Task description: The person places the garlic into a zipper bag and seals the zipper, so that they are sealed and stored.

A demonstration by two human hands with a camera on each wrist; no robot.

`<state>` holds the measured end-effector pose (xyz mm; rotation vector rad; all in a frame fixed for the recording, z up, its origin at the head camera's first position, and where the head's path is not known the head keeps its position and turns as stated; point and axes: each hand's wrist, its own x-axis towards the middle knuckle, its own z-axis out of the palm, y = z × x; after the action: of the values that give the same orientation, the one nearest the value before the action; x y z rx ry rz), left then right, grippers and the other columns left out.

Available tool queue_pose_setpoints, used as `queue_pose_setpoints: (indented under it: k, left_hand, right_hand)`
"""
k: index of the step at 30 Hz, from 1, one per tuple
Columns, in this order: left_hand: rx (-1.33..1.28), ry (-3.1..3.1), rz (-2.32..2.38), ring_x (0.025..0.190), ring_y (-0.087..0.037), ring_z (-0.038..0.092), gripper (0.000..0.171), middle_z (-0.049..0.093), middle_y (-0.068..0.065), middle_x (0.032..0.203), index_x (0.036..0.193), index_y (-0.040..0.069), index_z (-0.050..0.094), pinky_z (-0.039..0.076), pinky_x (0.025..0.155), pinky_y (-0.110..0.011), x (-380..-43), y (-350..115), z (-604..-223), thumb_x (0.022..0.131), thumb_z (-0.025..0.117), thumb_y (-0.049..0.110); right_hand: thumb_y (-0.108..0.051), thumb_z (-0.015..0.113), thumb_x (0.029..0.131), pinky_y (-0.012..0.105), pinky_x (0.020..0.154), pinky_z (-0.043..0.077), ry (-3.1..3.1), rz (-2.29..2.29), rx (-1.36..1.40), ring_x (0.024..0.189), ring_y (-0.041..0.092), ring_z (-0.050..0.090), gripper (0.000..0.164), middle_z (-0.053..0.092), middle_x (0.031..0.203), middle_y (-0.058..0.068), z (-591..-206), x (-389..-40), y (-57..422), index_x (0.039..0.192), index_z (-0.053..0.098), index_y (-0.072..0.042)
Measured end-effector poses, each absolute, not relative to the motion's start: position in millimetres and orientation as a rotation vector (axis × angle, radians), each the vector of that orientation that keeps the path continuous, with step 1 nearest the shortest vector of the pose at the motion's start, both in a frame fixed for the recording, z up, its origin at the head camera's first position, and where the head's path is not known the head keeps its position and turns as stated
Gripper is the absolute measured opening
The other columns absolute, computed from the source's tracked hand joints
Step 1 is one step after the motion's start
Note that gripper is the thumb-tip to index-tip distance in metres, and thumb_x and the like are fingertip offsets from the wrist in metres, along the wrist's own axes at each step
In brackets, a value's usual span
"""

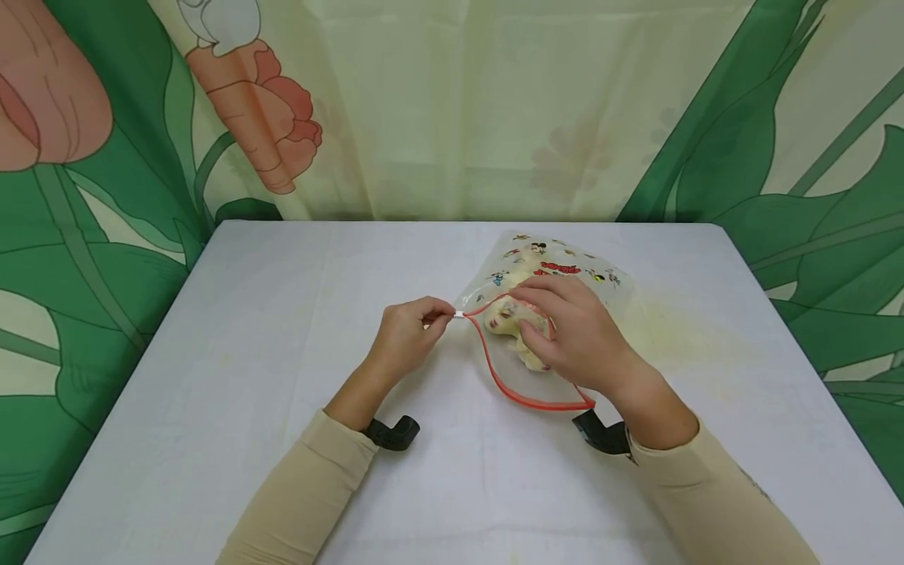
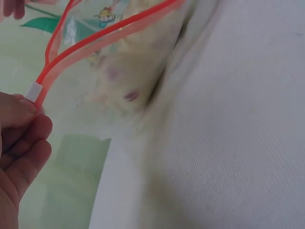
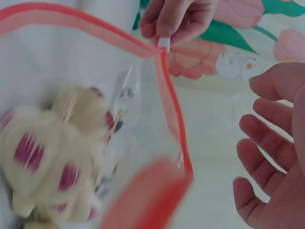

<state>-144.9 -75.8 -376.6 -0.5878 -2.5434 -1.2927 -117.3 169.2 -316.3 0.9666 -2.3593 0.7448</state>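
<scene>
A clear zip bag (image 1: 514,391) with a red-edged mouth and small cartoon prints lies on the table, its mouth spread apart. Inside it is a cream plush toy (image 3: 40,148) with purple patches. At the left corner of the mouth, my left hand (image 1: 415,333) pinches the white slider (image 2: 33,92) between thumb and fingers. My right hand (image 1: 575,333) is over the bag's mouth in the head view, partly covering the toy. In the right wrist view its fingers (image 3: 267,162) are spread and loosely bent, with nothing between them.
A white-covered table (image 1: 233,377) stands under the bag. Behind it hangs a curtain (image 1: 452,110) printed with flowers and leaves. Each wrist carries a black camera mount (image 1: 391,433), close above the tabletop.
</scene>
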Motion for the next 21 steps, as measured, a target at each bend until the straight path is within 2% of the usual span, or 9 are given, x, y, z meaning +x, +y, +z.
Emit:
queue_pose_setpoints:
  k: [6,11,15,21]
  left_hand:
    - [-0.630,-2.471,-1.280,0.076,-0.018,0.070,0.010,0.075,-0.005,0.083,0.090,0.003,0.077,0.057,0.070,-0.032,-144,-74,-379,0.087,0.070,-0.005]
    - [-0.641,-2.439,-1.295,0.077,-0.020,0.071,0.008,0.075,-0.007,0.083,0.088,0.002,0.076,0.058,0.072,-0.034,-143,-74,-379,0.087,0.071,-0.004]
    - [-0.647,-2.433,-1.295,0.077,-0.021,0.072,0.006,0.075,-0.007,0.082,0.087,0.002,0.076,0.059,0.072,-0.035,-142,-73,-379,0.087,0.072,-0.002]
    - [-0.674,-2.437,-1.273,0.077,-0.021,0.072,0.005,0.074,-0.006,0.081,0.085,0.002,0.076,0.059,0.071,-0.034,-141,-72,-377,0.088,0.072,0.001]
  right_hand:
    - [-0.015,0.077,0.083,0.054,0.090,0.044,-2.518,0.563,0.920,0.106,0.033,0.060,0.032,0.070,0.111,0.011,-317,-121,141,0.113,0.073,-0.003]
    - [-0.023,0.078,0.086,0.066,0.103,0.032,-2.671,0.421,0.851,0.111,0.029,0.058,0.032,0.070,0.114,0.006,-323,-123,123,0.114,0.074,-0.009]
    - [-0.025,0.076,0.089,0.072,0.106,0.023,-2.744,0.357,0.798,0.113,0.026,0.057,0.026,0.071,0.113,0.002,-329,-125,113,0.113,0.075,-0.014]
    - [-0.021,0.076,0.090,0.074,0.105,0.023,-2.635,0.366,0.782,0.104,0.025,0.060,0.011,0.074,0.100,0.000,-339,-129,106,0.100,0.078,-0.016]
